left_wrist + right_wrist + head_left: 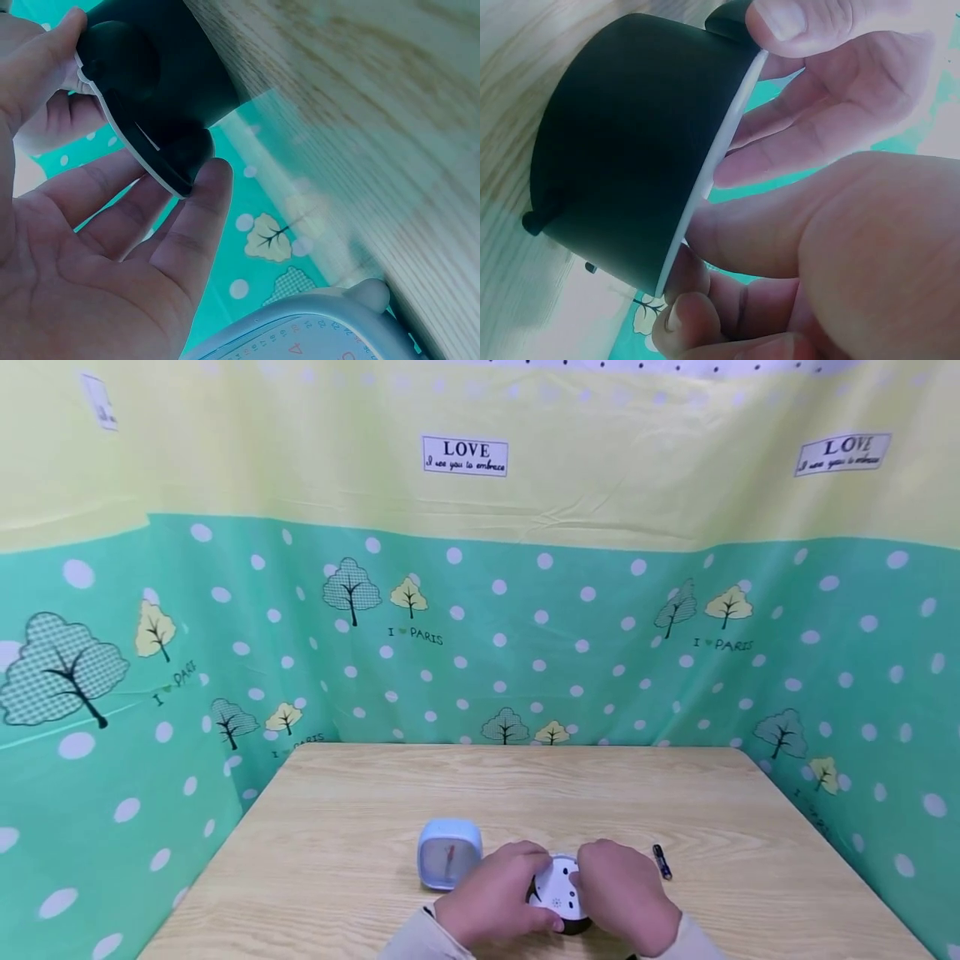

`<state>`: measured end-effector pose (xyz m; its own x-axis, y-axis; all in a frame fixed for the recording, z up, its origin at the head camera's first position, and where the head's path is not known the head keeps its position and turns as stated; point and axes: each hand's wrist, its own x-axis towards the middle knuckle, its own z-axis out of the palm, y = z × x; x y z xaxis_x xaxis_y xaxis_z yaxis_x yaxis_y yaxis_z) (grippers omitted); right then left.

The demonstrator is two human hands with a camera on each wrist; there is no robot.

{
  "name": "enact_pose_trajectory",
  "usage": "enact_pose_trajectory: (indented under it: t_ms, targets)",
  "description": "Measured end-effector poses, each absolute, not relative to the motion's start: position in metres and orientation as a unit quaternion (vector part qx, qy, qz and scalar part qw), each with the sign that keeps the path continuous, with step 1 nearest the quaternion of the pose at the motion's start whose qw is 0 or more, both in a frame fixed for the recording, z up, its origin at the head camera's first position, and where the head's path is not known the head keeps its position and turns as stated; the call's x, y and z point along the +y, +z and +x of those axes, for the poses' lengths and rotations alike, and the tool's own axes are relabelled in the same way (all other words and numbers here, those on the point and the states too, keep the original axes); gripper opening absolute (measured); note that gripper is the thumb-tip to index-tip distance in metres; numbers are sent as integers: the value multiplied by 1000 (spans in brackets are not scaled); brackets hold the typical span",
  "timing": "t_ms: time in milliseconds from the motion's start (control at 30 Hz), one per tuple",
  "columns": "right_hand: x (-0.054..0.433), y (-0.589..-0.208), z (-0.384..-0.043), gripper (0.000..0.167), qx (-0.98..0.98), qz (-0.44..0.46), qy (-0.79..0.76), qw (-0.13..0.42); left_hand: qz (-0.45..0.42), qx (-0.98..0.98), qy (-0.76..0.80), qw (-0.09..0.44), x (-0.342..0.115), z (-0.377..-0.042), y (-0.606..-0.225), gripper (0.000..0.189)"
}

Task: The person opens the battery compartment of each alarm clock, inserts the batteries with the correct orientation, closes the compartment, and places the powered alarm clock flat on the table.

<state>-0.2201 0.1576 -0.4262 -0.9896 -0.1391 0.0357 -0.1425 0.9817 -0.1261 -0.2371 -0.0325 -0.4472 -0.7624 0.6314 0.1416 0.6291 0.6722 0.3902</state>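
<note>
Black case: the black case (pixel 630 150) sits toward six o'clock on the tabletop (pixel 525 785), held between your two hands, its white panel (pixel 557 885) showing upward to you in the head view; you cannot tell whether it touches the wood.
Panel details: you see dark openings across the white and a cluster of tiny holes near six o'clock.
Left hand: your left hand (pixel 491 893) grips the case at its nine-o'clock side, thumb and fingers spread wide across the rim.
Right hand: your right hand (pixel 626 893) is bunched narrow at the three-o'clock side, thumb and curled fingers pinching at the panel's edge; the exact spot is hidden.
Blue clock: between nine and ten o'clock from the case, near your left hand, a blue clock (pixel 450 856) stands with its numbered dial toward you.
Dark stick: between two and three o'clock, just beyond your right hand, a small dark stick (pixel 662 862) lies on the wood.
Backdrop: at twelve o'clock hangs a dotted green-and-yellow curtain (pixel 540 643).
</note>
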Motion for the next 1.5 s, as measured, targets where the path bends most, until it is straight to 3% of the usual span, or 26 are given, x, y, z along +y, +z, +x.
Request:
enact_pose_trajectory:
  t_ms: [1500]
  targets:
    - [161,-429,-224,24,-995,76,68,-2,343,915,210,15,-33,-238,-448,68]
